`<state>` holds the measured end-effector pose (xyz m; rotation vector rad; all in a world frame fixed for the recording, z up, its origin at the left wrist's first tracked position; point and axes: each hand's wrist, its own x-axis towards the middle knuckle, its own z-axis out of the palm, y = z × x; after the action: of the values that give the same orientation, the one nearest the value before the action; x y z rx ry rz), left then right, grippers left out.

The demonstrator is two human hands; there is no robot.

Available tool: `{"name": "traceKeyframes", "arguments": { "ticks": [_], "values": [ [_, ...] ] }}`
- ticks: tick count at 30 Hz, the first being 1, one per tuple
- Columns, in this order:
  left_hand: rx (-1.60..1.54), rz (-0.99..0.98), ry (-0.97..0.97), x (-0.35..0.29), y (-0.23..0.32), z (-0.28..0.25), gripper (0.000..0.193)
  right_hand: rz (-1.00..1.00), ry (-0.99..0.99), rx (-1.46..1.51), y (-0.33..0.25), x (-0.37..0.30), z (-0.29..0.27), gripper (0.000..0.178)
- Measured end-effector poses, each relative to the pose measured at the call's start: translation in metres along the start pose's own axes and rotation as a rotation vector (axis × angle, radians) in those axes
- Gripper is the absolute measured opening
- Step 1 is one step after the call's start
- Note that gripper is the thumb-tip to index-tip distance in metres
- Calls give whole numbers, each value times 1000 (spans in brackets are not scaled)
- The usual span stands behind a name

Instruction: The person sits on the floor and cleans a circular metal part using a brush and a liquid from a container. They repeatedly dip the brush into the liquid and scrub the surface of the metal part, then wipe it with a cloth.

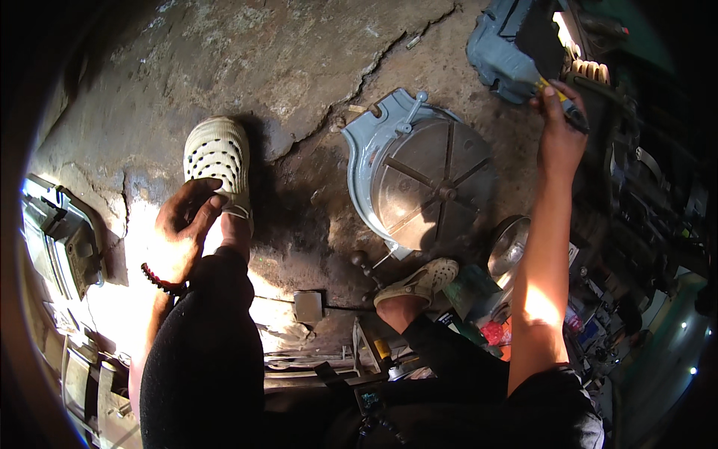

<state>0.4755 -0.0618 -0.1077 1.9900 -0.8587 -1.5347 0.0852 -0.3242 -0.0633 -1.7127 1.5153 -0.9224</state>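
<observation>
My right hand (559, 112) is closed around a paintbrush (544, 84) with a yellow and dark handle. The brush tip meets the lower edge of a blue-grey painted machine housing (502, 56) at the upper right. My left hand (187, 213) hangs loosely beside my left knee, above a cream clog (217, 153). Its fingers are bent and slightly apart from the thumb, with nothing visible in them. Between my feet and the housing lies a round slotted metal disc (426, 179) in a glossy blue-grey frame (359, 168).
Cracked, stained concrete floor (299, 60) spreads beneath everything. A metal bowl (510, 243) stands right of the disc. Cluttered tools and parts (628, 187) fill the right side. A small square plate (307, 306) lies near my legs; another machine part (67, 239) sits at left.
</observation>
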Motion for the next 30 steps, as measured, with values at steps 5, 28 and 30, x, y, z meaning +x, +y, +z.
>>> {"name": "traceKeyframes", "arguments": {
  "ticks": [5,28,30],
  "values": [
    [-38,-35,-21,3,1,2,27,14,-325,-194,26,1,-12,21],
    [149,-69,-74,22,13,9,31,-12,-906,-178,67,46,54,19],
    [135,-49,-84,21,13,9,31,-11,-897,-221,68,45,54,18]
  ]
}}
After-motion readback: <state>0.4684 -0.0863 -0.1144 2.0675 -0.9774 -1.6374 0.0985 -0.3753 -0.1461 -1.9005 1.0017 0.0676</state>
